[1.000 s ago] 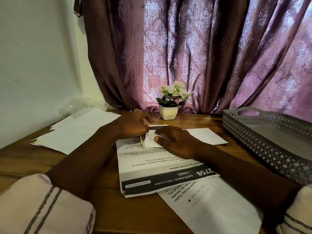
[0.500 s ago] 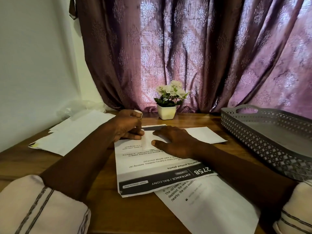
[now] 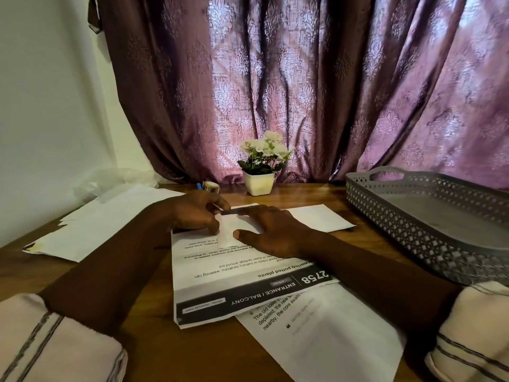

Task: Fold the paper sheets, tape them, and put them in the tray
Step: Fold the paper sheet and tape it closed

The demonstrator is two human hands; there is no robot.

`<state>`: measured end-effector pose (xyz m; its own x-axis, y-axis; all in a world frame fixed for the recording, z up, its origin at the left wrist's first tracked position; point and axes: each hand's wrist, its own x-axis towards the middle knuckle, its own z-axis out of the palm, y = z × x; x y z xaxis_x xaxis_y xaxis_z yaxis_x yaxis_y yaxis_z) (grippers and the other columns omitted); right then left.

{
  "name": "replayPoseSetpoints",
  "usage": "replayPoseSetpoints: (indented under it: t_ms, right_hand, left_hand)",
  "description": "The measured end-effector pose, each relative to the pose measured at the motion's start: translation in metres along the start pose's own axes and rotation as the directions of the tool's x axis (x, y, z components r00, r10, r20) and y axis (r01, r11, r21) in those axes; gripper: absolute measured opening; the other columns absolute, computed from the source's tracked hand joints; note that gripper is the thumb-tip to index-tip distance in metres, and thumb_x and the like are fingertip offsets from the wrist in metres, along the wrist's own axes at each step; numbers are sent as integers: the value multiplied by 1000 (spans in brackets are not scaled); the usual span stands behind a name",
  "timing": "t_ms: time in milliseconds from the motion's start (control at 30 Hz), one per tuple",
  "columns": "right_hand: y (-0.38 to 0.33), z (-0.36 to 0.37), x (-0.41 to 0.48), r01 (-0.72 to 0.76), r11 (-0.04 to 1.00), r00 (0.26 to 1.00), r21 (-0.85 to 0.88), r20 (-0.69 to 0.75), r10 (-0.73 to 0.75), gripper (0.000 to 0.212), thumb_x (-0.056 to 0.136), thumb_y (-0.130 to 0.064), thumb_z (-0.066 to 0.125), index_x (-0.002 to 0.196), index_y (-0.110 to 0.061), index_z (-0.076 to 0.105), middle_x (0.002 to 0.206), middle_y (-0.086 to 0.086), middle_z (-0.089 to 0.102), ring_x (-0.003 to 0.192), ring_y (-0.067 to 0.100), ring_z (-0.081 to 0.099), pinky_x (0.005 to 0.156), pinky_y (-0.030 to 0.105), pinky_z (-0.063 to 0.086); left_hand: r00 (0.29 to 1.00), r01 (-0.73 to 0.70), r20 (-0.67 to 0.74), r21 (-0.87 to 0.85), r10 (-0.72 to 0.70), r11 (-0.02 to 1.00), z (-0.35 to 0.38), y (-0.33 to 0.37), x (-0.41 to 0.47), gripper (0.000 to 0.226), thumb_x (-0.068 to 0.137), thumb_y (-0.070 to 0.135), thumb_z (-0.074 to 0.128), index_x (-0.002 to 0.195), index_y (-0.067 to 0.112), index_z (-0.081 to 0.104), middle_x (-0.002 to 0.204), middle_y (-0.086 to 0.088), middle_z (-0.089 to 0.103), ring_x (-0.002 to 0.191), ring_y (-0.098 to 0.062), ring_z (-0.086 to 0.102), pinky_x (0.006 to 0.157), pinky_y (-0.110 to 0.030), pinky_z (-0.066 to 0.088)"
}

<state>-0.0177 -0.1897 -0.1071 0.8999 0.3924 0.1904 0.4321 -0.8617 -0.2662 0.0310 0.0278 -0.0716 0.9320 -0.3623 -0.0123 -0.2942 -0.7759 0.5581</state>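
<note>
Both hands on folded paper [image 3: 230, 230] — grey tray [image 3: 385, 216] beside

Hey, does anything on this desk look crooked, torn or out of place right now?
Mostly tidy. The loose sheet near the front edge lies askew under the printed sheet, and the paper stack at left is unevenly fanned. The tray holds nothing visible.

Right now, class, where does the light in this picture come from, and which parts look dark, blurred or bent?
Head view: daylight glows through the curtain; both hands are backlit and dark; the tray and picture edges curve from the wide lens; the sleeves look soft.
</note>
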Motion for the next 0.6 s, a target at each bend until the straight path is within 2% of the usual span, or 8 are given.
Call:
replayPoseSetpoints:
  t_ms: [67,167,267,333,400,500,533,600]
  right_hand:
    - [1,0,0,12,1000,1000,21,-18,-12,66,97,-64,51,156,-40,32,162,0,39,147,24,34,119,45,29]
    - [2,2,1,15,997,999,74,-31,-12,69,94,-65,55,155,-42,32,162,-2,38,147,23,34,119,48,30]
    - [3,4,1,-2,995,997,99,-72,9,78,91,-66,59,157,-40,27,165,-6,32,150,21,30,121,50,27]
    - [5,4,1,13,996,988,83,-157,0,81,91,-66,60,158,-38,24,164,-6,31,150,21,28,121,51,26]
    - [5,5,2,45,999,952,-16,-303,-47,80,92,-63,58,158,-34,24,162,-2,34,149,22,29,120,52,27]
    - [1,1,2,28,985,807,-170,-578,-123,75,89,-54,59,154,-29,33,158,2,38,145,25,34,116,52,30]
    - [0,-3,1,9,974,729,-226,-665,-161,72,87,-50,61,152,-26,40,155,4,42,143,28,37,113,53,32]
    - [-2,-14,0,-30,939,572,-342,-777,-264,65,85,-44,64,146,-23,51,147,6,51,138,32,44,109,53,35]
  left_hand:
    - [997,52,49,-2,-52,999,-5,-2,5,67,65,16,90,127,27,66,121,-3,62,116,-22,60,107,-40,49]
    - [988,104,113,-22,-101,994,-12,-7,10,75,45,33,96,117,30,73,121,-2,68,116,-24,63,108,-44,50]
    - [986,109,133,-59,-100,992,-11,-8,10,48,64,19,96,109,20,79,109,-4,78,106,-23,72,98,-40,58]
    - [998,46,49,-100,-41,994,-8,-5,11,37,70,9,92,104,15,79,101,-3,80,99,-21,75,92,-36,60]
    - [985,-101,-157,-148,78,984,-8,-1,10,27,73,4,88,94,17,78,95,-4,79,91,-21,75,87,-35,61]
    - [820,-275,-530,-33,216,961,-22,4,5,25,78,9,84,77,26,67,80,2,73,71,-16,67,66,-30,57]
    - [764,-313,-592,6,255,950,-28,4,2,24,78,11,84,75,26,65,77,4,73,68,-15,67,65,-28,54]
    - [713,-346,-629,67,309,936,-36,1,-2,21,77,11,84,74,24,67,75,9,74,70,-10,70,71,-28,55]
